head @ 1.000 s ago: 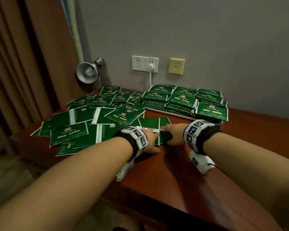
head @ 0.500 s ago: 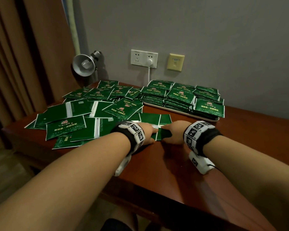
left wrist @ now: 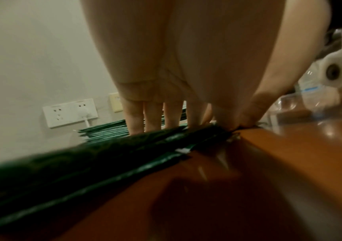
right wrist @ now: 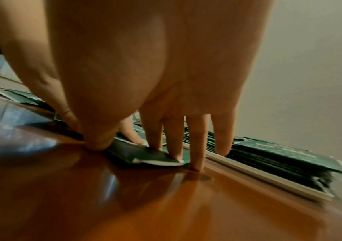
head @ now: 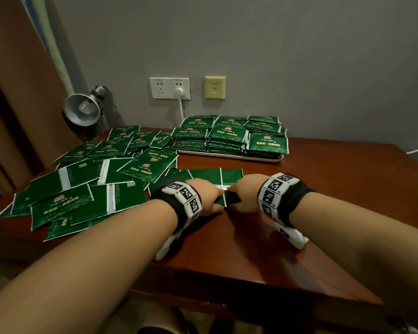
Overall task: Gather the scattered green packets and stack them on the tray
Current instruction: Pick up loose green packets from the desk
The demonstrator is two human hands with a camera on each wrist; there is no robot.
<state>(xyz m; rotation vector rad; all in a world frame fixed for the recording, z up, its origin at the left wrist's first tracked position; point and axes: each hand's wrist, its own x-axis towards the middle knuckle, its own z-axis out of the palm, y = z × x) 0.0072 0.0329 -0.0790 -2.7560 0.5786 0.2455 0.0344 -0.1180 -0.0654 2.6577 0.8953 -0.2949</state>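
Compared with a second ago, we have drawn both hands closer together over the few packets [head: 217, 179] nearest us, so they are bunching into one small bundle at the table's near side, not yet lifted; we judge the carry to the tray comes next.

The table [head: 251, 249] is glossy reddish-brown wood that mirrors our fingers. On its left the loose packets [head: 82, 189] lie overlapped: flat, shiny green foil rectangles with white sealed edges and pale print. The pale, shallow tray [head: 263, 158] at the back holds neat stacks of them.

Our left hand [head: 206, 196] lays straight fingers on the bundle, the thumb at its edge. Our right hand [head: 245, 192] pinches a packet corner between thumb and fingers [right wrist: 174, 143], one fingertip touching the wood.
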